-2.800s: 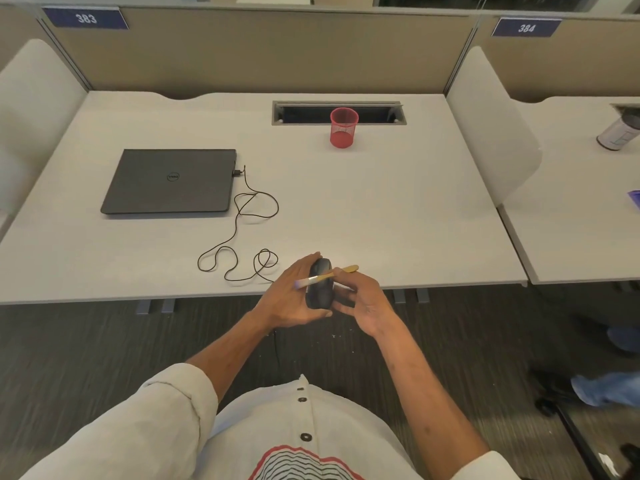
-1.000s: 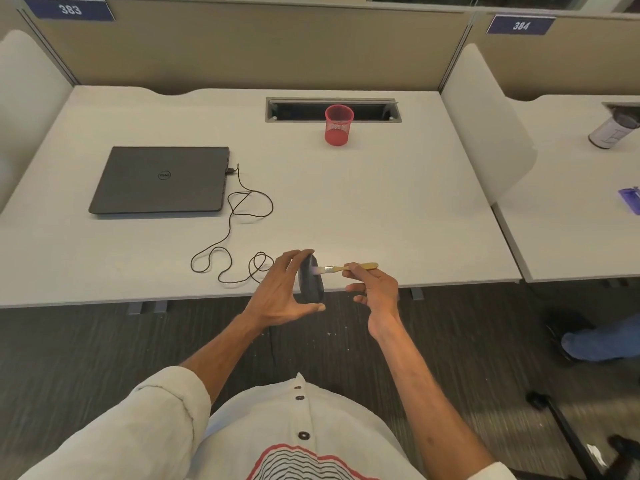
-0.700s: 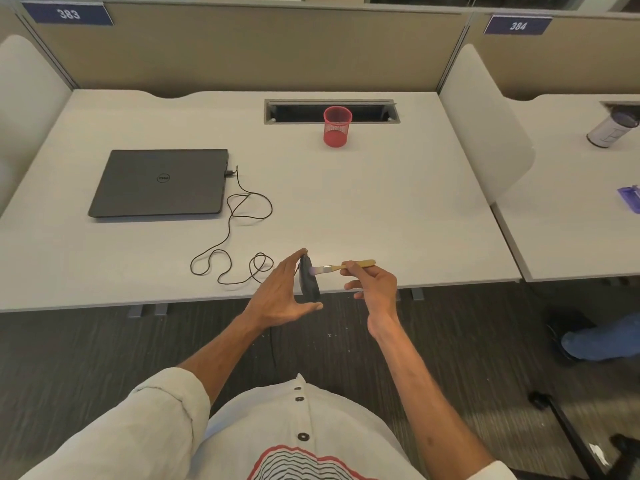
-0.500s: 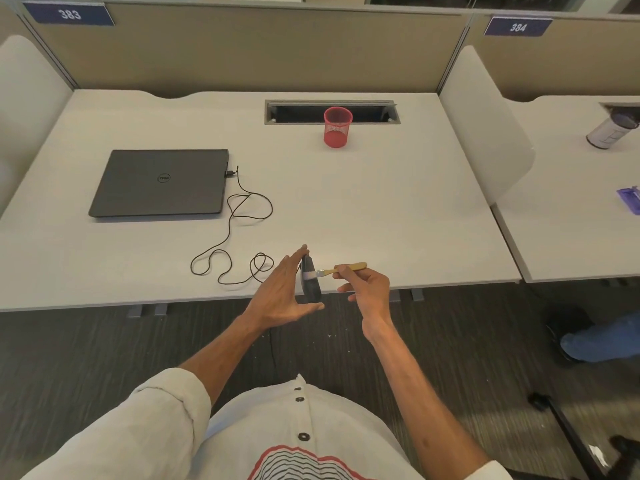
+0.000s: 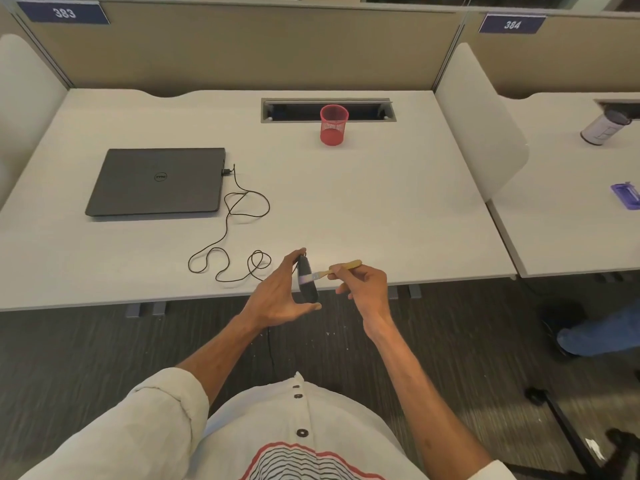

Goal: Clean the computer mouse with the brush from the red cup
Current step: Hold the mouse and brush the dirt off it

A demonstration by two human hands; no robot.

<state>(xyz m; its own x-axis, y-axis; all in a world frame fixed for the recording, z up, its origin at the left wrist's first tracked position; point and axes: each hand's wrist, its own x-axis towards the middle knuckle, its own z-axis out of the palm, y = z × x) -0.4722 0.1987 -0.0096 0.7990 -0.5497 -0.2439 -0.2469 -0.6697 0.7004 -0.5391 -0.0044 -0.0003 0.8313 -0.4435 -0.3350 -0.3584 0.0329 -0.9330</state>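
My left hand [image 5: 282,292] holds the black computer mouse [image 5: 307,280] on its edge above the desk's front edge, fingertips at its top and thumb under its bottom. My right hand [image 5: 363,287] pinches the yellow handle of a small brush [image 5: 341,266]. The brush's pale bristles touch the right side of the mouse. The red mesh cup [image 5: 334,125] stands at the back middle of the desk, with nothing showing above its rim.
A closed dark laptop [image 5: 157,181] lies at the left of the white desk [image 5: 381,202]. The mouse cable [image 5: 239,233] loops from the laptop toward my left hand. White dividers flank the desk. Someone's shoe and a chair base are at the right floor.
The mouse has turned from facing up to standing on its edge in my left hand. The brush has shifted slightly left along its side, bristles staying on it.
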